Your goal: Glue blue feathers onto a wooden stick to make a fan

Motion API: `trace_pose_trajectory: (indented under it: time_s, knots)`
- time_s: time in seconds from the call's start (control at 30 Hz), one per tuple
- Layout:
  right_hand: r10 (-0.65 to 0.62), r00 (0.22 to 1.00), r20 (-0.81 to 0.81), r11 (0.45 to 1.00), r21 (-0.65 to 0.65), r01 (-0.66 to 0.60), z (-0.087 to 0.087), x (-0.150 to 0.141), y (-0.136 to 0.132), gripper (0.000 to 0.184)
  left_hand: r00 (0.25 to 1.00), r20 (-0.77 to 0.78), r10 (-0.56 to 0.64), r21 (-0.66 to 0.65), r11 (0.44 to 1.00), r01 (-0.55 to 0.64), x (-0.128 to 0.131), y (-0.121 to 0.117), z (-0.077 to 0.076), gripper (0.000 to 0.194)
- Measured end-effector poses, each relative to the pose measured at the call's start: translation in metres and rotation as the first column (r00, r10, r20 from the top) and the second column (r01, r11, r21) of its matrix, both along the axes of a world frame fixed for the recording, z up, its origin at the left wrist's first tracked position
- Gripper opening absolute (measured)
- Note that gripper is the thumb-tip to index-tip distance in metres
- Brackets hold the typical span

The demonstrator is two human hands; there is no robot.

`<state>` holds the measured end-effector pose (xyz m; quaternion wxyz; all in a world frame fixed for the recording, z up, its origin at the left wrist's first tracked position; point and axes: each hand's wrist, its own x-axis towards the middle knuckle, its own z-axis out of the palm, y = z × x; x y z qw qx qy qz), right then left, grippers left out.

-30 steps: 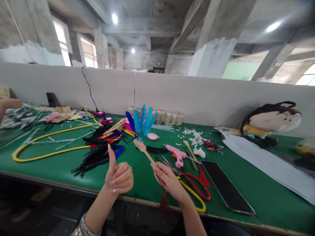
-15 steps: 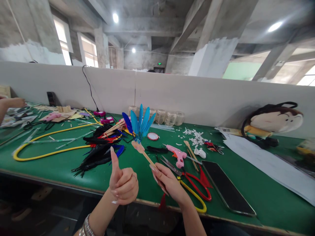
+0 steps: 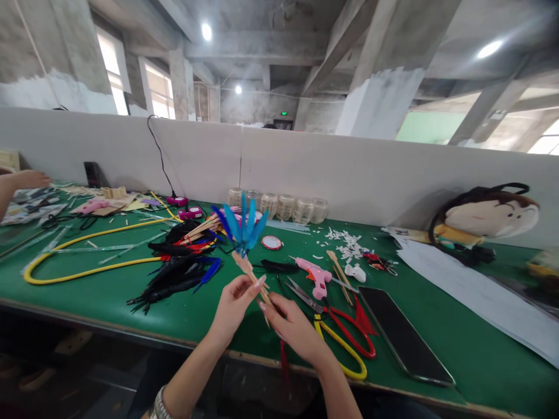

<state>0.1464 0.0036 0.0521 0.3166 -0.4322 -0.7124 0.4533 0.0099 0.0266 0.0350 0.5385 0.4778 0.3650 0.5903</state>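
Craft workshop, glue gun [image 3: 318, 276], concrete beams [image 3: 257, 49]

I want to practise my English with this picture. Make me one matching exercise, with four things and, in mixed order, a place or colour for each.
1. feathered stick
2. glue gun
3. phone
4. toy

A. flat, right of the scissors
B. at the back, far right
C. held in the right hand
D. pink, with an orange trigger

Pairs: 1-C, 2-D, 3-A, 4-B
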Motion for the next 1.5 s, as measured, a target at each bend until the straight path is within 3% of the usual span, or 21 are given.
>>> trace_pose_trajectory:
  time_s: [0.1,0.17,0.2,0.23,0.27,0.33,0.37,0.43,0.57,0.7,0.83,0.93,1.07,1.13,1.23,1.37,1.5]
  knots:
    - [-0.034,0.99,0.138,0.989,0.148,0.013,0.007,0.009,-0.001,0.029,0.99,-0.096,-0.104,0.041,0.993,0.108,-0.005,-0.003,0.004,0.022]
    - [-0.231,0.951,0.205,0.94,0.298,0.164,0.01,0.023,0.0,0.028,0.97,-0.164,-0.18,0.091,0.976,0.196,-0.009,-0.006,0.004,0.024]
    - [-0.396,0.892,0.219,0.875,0.383,0.295,0.011,0.03,0.002,0.029,0.958,-0.197,-0.209,0.109,0.966,0.233,-0.011,-0.008,0.004,0.025]
    - [-0.558,0.784,0.271,0.792,0.455,0.406,0.011,0.038,0.003,0.029,0.947,-0.223,-0.232,0.12,0.957,0.263,-0.013,-0.01,0.004,0.025]
    - [-0.708,0.625,0.328,0.687,0.523,0.504,0.01,0.045,0.005,0.03,0.936,-0.245,-0.254,0.124,0.949,0.29,-0.015,-0.012,0.004,0.025]
    - [-0.835,0.331,0.44,0.546,0.586,0.599,0.006,0.057,0.009,0.038,0.915,-0.287,-0.285,0.129,0.935,0.332,-0.017,-0.016,0.004,0.026]
    - [-0.847,0.232,0.479,0.507,0.595,0.624,0.004,0.06,0.011,0.045,0.902,-0.311,-0.3,0.131,0.926,0.353,-0.018,-0.018,0.005,0.026]
    - [-0.831,0.15,0.536,0.487,0.569,0.663,-0.001,0.065,0.016,0.057,0.873,-0.359,-0.331,0.127,0.909,0.397,-0.019,-0.022,0.007,0.027]
    - [-0.785,0.192,0.589,0.525,0.468,0.711,-0.005,0.064,0.029,0.066,0.829,-0.438,-0.349,0.121,0.89,0.439,-0.021,-0.027,0.01,0.028]
    - [-0.774,0.356,0.523,0.567,0.325,0.756,-0.009,0.062,0.039,0.049,0.817,-0.461,-0.348,0.13,0.884,0.449,-0.022,-0.028,0.009,0.029]
    - [-0.806,0.411,0.427,0.533,0.218,0.818,-0.018,0.066,0.046,0.039,0.843,-0.397,-0.362,0.098,0.897,0.431,-0.022,-0.024,0.002,0.026]
    - [-0.841,0.458,0.289,0.512,0.151,0.846,-0.023,0.074,0.048,0.032,0.874,-0.309,-0.376,0.067,0.908,0.414,-0.02,-0.019,-0.007,0.025]
    - [-0.851,0.524,0.028,0.525,0.069,0.848,-0.019,0.08,0.045,0.03,0.907,-0.224,-0.358,0.052,0.925,0.377,-0.019,-0.014,-0.016,0.025]
    - [-0.829,0.522,-0.203,0.54,-0.047,0.84,-0.011,0.078,0.039,0.028,0.913,-0.199,-0.356,0.054,0.926,0.373,-0.019,-0.013,-0.018,0.025]
    - [-0.699,0.393,-0.597,0.653,-0.308,0.692,0.005,0.072,0.027,0.025,0.923,-0.164,-0.347,0.054,0.931,0.36,-0.02,-0.013,-0.018,0.024]
    - [-0.581,0.336,-0.741,0.786,-0.404,0.467,0.019,0.062,0.011,0.015,0.932,-0.133,-0.337,0.037,0.938,0.344,-0.022,-0.015,-0.014,0.025]
    - [-0.492,0.341,-0.801,0.846,-0.347,0.405,0.022,0.05,0.003,0.016,0.942,-0.148,-0.301,0.03,0.951,0.309,-0.023,-0.017,-0.012,0.025]
